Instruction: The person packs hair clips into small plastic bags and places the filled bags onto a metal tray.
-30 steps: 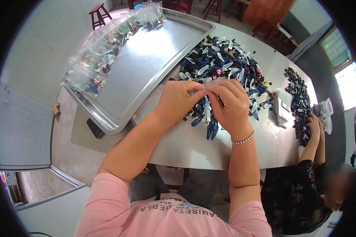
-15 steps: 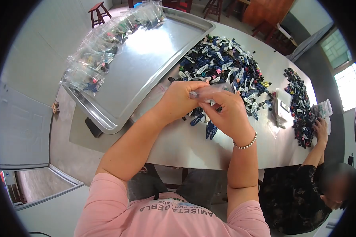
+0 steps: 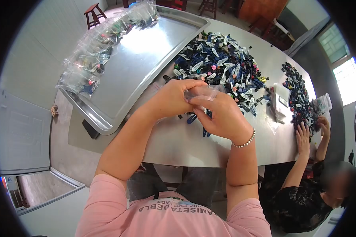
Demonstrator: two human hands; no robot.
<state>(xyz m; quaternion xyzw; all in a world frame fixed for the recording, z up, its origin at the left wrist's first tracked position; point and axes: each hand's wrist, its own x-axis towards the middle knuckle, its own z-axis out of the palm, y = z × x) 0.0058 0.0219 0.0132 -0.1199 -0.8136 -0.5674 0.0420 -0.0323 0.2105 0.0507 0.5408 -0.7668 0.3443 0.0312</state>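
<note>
Between my two hands is a small clear plastic bag, held near the front of a large pile of hair clips in navy, white and black. My left hand has its fingers closed on the bag's left side. From the right, my right hand, below a beaded bracelet, pinches the bag with bent fingers. What the bag contains is mostly hidden by my fingers. A few navy clips lie on the table just under my hands.
A large metal tray stands at the left, with filled clear bags along its far side. Stacked empty bags lie right of the pile. A co-worker's hands are at a second clip pile on the metal table.
My hands stay together on the bag, with slight finger movement. The co-worker's second hand has come into view on the right-hand pile. The whole view has shifted slightly.
</note>
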